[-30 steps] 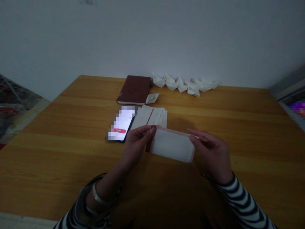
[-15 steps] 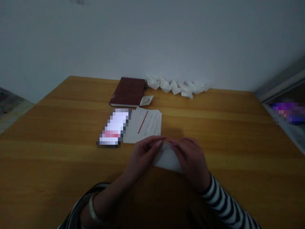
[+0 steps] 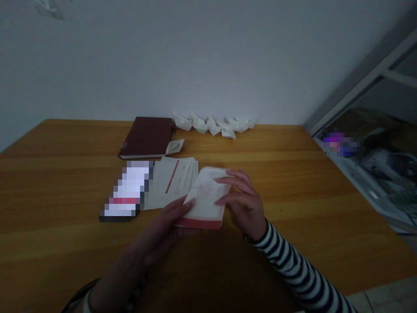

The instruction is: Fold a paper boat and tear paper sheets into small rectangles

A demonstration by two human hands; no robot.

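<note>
Above the near middle of the table, both hands hold a folded white sheet of paper (image 3: 206,198). A red band runs along its near edge and faint pinkish print shows on its face. My left hand (image 3: 172,221) grips the near left corner, thumb on top and fingers beneath. On the right side, my right hand (image 3: 243,200) has its fingers spread over the edge, with the thumb below, partly hidden. Beyond the left hand lies a stack of pale paper sheets (image 3: 159,184), the top one with a red stripe.
A phone (image 3: 128,187) with a lit, blurred screen lies left of the stack. Behind are a dark red notebook (image 3: 146,137), a small folded paper (image 3: 175,146) and several folded paper boats (image 3: 213,125) along the wall. A shelf with items (image 3: 374,156) stands right of the wooden table (image 3: 293,187).
My hands have moved apart from their pinch at the paper's far edge. The sheet now faces up with its red band showing. My view has turned right.
</note>
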